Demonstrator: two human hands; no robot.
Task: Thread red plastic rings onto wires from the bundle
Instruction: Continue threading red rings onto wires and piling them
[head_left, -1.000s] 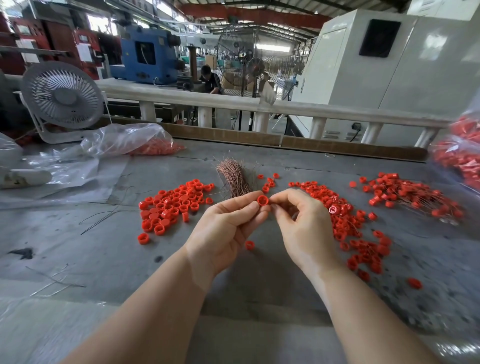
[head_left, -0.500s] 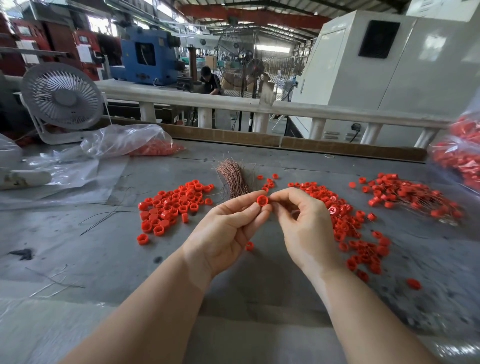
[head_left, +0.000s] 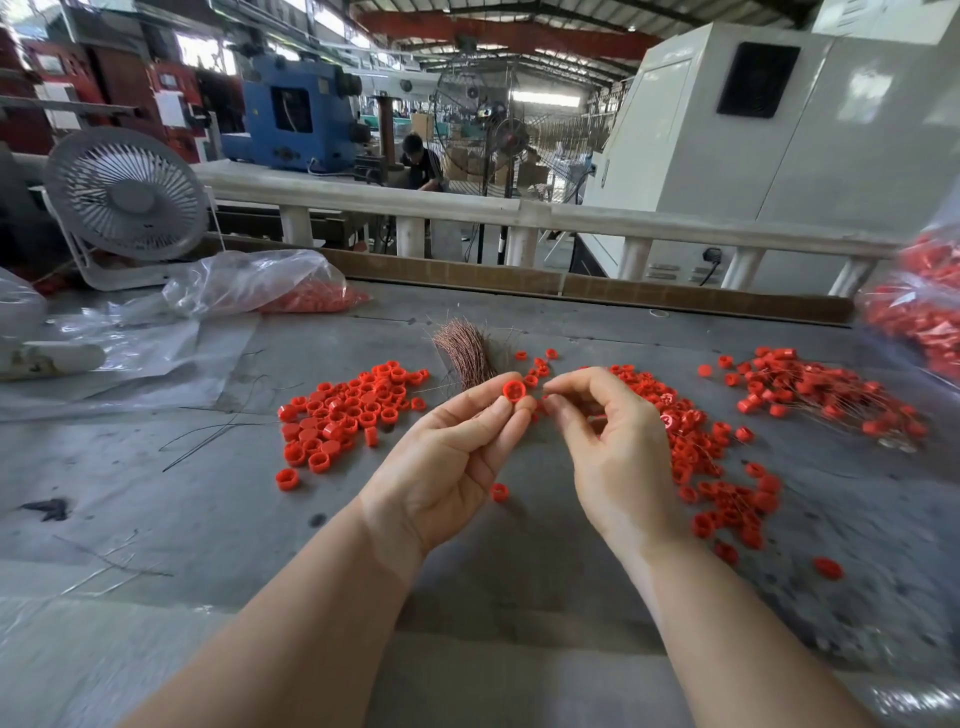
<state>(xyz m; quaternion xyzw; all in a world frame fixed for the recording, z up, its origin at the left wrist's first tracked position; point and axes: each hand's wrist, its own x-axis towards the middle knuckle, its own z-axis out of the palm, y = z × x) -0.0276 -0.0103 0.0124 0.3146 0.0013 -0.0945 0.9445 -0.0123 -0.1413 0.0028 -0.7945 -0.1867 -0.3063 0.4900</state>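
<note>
A: What's changed since a second ago?

B: The right hand (head_left: 618, 447) has drawn back from the small red plastic ring (head_left: 513, 391); earlier its fingertips met the ring, now they sit pinched together just beside it, on a wire perhaps, though I cannot tell.

A: And the ring?

B: Clamped at the fingertips of the left hand (head_left: 447, 467), above the grey worktable (head_left: 156, 493), near the coppery bundle of thin wires (head_left: 467, 353); likely between threadings.

A: Any writing?

B: None legible.
</note>
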